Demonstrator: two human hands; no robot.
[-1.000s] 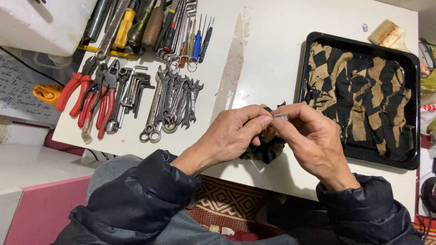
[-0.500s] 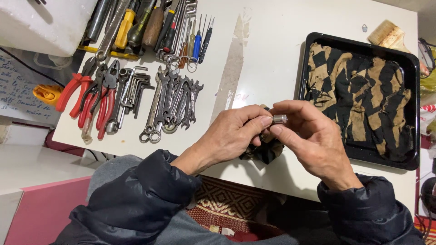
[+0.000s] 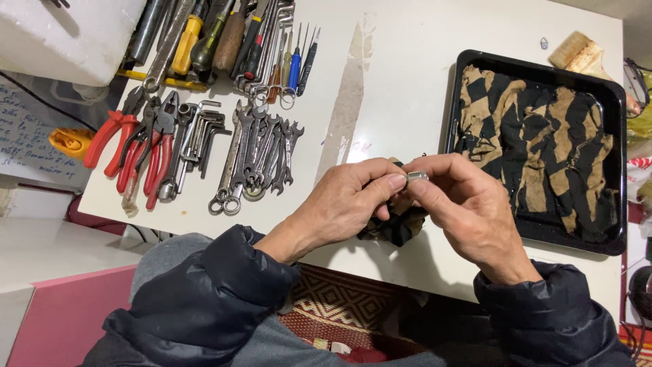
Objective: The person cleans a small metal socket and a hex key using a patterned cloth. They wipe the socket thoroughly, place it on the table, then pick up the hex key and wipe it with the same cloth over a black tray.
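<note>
Hands meet at centre frame above the counter [image 3: 407, 88] edge: the left hand [image 3: 346, 204] and right hand [image 3: 468, 207] each close a narrow grip on a small metal cylinder [image 3: 416, 176], with a dark rag [image 3: 397, 228] bunched beneath. Wiping looks underway; wrenches [image 3: 261, 153] and pliers [image 3: 139, 146] lie at left, a cloth-lined tray [image 3: 455, 102] at right.

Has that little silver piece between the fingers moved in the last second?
No, barely: the small metal piece sits the same way from the black tray, pinched by both hands.
</note>
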